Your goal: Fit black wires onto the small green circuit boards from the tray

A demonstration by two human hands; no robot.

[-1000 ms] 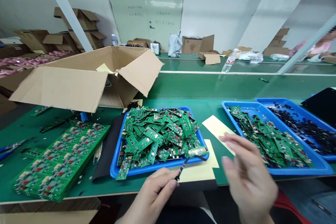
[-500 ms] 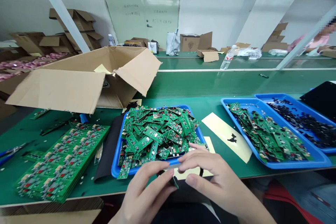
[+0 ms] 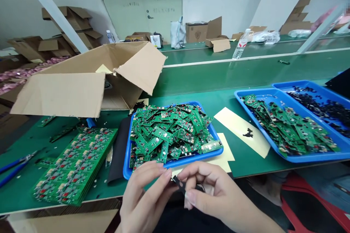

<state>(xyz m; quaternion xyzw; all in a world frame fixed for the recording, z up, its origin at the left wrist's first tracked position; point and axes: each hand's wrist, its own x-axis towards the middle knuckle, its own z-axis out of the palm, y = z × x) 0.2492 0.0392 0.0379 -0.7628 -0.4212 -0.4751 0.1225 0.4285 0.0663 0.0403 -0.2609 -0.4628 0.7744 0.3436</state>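
My left hand (image 3: 149,193) is closed in a pinch in front of the middle tray. The small green circuit board seen in its fingers a moment ago is mostly hidden behind them now. Close beside it, my right hand (image 3: 213,189) pinches a thin black cut-out piece (image 3: 179,185) between thumb and fingers. One end of this piece reaches toward the left fingertips; whether it touches the board cannot be seen. Just beyond both hands, a blue tray (image 3: 126,169) holds a heap of green circuit boards (image 3: 164,134).
Stacked board panels (image 3: 73,167) and blue-handled pliers (image 3: 16,165) lie left. An open carton (image 3: 60,93) stands behind. To the right are yellowish paper (image 3: 232,123) with a black piece (image 3: 248,133), another tray of boards (image 3: 295,158) and a tray of black parts (image 3: 290,84).
My right hand has closed from loosely spread fingers to a pinch, and the black piece now shows in it. The green edge in my left hand has gone from sight. The view has shifted slightly.
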